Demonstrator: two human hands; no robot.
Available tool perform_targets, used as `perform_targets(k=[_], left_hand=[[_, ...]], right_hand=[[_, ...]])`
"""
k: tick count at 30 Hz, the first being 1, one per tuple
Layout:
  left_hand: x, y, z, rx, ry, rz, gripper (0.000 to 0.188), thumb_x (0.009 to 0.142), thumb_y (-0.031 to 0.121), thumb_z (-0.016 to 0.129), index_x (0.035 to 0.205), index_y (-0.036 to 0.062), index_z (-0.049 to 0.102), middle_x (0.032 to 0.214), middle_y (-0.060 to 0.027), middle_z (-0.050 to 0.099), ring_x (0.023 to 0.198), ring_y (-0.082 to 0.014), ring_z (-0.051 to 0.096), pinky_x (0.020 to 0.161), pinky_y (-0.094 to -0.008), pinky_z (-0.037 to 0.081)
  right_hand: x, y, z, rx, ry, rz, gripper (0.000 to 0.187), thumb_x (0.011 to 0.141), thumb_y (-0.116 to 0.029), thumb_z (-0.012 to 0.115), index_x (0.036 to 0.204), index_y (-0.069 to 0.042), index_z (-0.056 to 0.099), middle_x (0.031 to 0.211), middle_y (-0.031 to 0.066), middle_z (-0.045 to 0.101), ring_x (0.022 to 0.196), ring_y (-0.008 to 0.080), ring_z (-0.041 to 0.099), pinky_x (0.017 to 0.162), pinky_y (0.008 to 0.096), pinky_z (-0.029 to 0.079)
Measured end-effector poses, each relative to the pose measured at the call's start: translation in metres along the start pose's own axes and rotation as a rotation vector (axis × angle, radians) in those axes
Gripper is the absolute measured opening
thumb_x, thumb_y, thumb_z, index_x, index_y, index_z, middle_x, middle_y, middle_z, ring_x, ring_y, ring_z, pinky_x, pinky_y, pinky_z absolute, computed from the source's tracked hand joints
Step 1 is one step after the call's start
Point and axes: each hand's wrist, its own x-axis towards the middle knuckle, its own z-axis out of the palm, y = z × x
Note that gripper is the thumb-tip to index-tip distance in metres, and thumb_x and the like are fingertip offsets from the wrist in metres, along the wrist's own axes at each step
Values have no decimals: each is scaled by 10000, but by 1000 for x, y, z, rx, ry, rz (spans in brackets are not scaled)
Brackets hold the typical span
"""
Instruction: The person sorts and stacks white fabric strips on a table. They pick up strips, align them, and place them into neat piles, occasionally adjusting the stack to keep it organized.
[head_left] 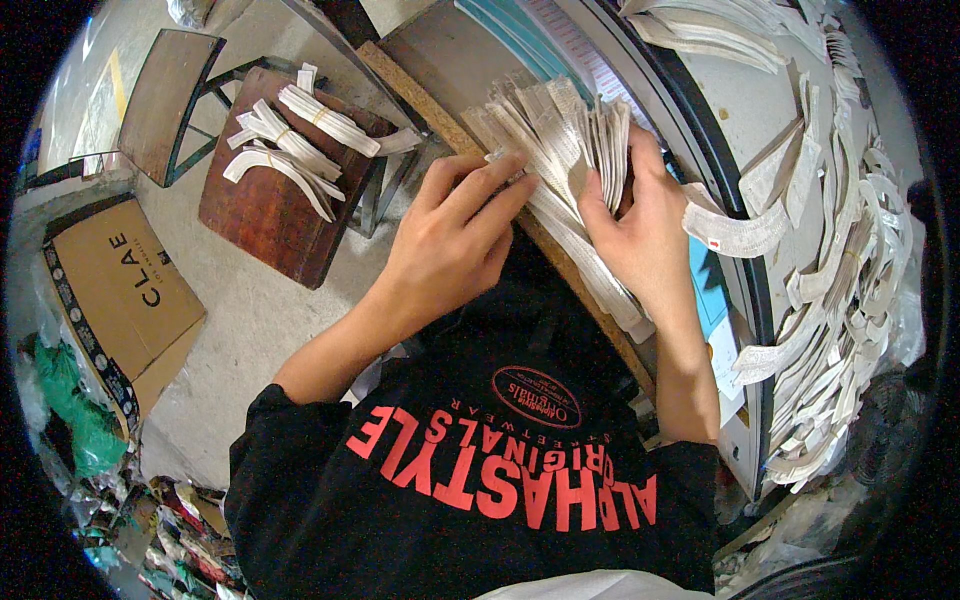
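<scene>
A fanned sheaf of white printed strips is between my hands, over an open drawer. My right hand is closed round the upright stack on its right side, thumb in front and fingers behind. My left hand has its fingers bent together at the sheaf's left edge, pinching strip ends there; its thumb is mostly hidden. More long strips run down from the sheaf along the drawer's wooden front edge.
Loose curved strips are heaped on the table to the right, beyond its dark edge. Banded strip bundles lie on a brown stool at left. A second stool and a cardboard box stand on the floor.
</scene>
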Motion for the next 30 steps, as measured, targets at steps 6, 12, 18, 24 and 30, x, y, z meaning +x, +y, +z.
perform_targets(k=[6, 12, 18, 24, 30], left_hand=[[2, 1, -2, 37, 1, -7, 543, 758, -44, 737, 1284, 93, 745, 1375, -65, 700, 1176, -344, 623, 1028, -441, 550], [3, 1, -5, 182, 0, 47, 474, 774, 77, 764, 1248, 93, 759, 1317, -27, 717, 1089, -280, 640, 950, -413, 547], [8, 3, -4, 200, -18, 7, 608, 762, 59, 741, 1368, 113, 709, 1231, -37, 695, 1039, -283, 620, 916, -420, 547], [13, 9, 5, 140, -29, -57, 713, 777, 6, 710, 1479, 109, 639, 1105, -116, 618, 1003, -338, 594, 909, -450, 555], [11, 1, 8, 60, 1, -39, 661, 765, -11, 726, 1414, 104, 675, 1199, -128, 634, 1051, -354, 596, 930, -450, 557]], right_hand=[[0, 1, 0, 1, -18, 27, 415, 979, -41, 689, 1367, 35, 562, 977, 166, 727, 838, 134, 712, 755, 312, 589], [1, -4, 1, 59, 25, 49, 445, 909, -32, 709, 1340, -12, 604, 987, 258, 743, 859, 417, 760, 762, 470, 597], [0, 0, -1, -29, -10, -7, 410, 974, -37, 691, 1357, 42, 567, 1002, 185, 747, 879, 165, 746, 768, 339, 598], [-1, 1, 0, -4, -5, -5, 408, 971, -33, 697, 1352, 37, 568, 970, 171, 735, 847, 143, 717, 749, 324, 587], [-1, 3, 1, 8, 3, 10, 407, 969, -31, 696, 1353, 24, 573, 971, 172, 732, 830, 148, 712, 743, 323, 582]])
